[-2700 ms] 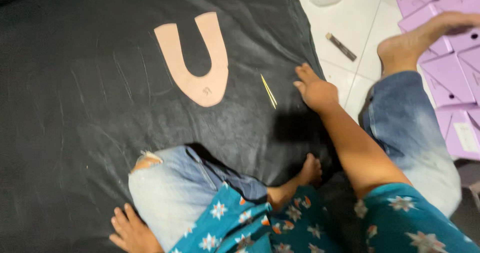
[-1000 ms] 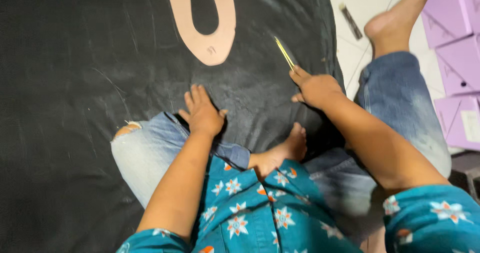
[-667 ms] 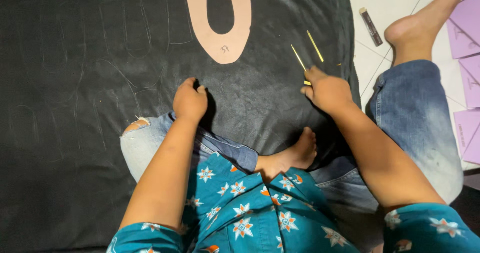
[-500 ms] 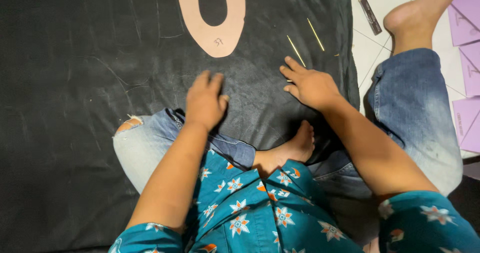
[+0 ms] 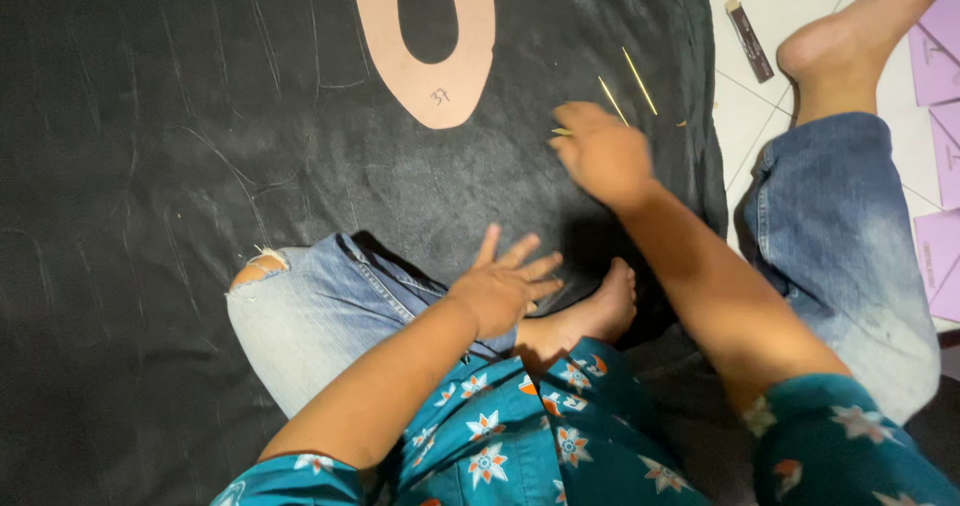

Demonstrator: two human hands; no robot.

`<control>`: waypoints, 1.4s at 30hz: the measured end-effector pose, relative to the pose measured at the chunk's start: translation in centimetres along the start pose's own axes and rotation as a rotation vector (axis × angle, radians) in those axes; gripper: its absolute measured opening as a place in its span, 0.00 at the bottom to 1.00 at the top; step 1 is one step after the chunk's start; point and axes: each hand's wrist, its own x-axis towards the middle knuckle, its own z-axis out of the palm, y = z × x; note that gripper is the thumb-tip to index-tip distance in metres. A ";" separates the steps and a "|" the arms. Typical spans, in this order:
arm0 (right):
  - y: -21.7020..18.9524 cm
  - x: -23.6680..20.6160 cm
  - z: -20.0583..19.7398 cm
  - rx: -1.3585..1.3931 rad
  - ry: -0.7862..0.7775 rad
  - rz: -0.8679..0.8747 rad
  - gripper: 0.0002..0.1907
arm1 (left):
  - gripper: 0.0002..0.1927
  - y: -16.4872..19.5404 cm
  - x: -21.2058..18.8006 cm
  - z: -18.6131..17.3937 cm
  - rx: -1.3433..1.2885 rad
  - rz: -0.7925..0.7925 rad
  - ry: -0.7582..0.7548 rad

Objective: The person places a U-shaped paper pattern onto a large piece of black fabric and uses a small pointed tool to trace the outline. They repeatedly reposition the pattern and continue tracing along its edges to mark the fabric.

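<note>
My right hand (image 5: pixel 600 156) hovers low over a black leather sheet (image 5: pixel 150 166), fingers curled around a short thin yellow stick (image 5: pixel 560 131) whose end pokes out at the fingertips. Two more yellow sticks (image 5: pixel 628 84) lie on the sheet just beyond that hand. A tan U-shaped paper pattern (image 5: pixel 440 86) rests flat on the sheet, up and left of the right hand. My left hand (image 5: pixel 505 286) is open with fingers spread, resting on my folded jeans leg next to my bare foot (image 5: pixel 590 316).
My other leg and bare foot (image 5: pixel 830 56) stretch out to the right over white floor tiles. A small dark brown stick-shaped object (image 5: pixel 750 41) lies on the tiles. Purple paper sheets (image 5: pixel 935 66) lie at the right edge. The black sheet's edge runs near the right hand.
My left hand came off the black sheet and drew back onto my leg, fingers spreading. My right hand went from flat and open to curled by the yellow sticks.
</note>
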 end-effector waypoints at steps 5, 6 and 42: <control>-6.4 6.2 3.9 0.123 -0.076 0.165 0.37 | 0.29 0.8 1.1 1.3 0.033 0.121 -0.014; -7.6 7.7 4.2 0.158 -0.084 0.263 0.42 | 0.31 1.2 1.4 1.4 0.002 0.143 0.007; 2.4 -2.2 -7.7 1.158 -0.109 0.723 0.17 | 0.13 -10.0 0.0 2.8 -1.559 -0.651 0.829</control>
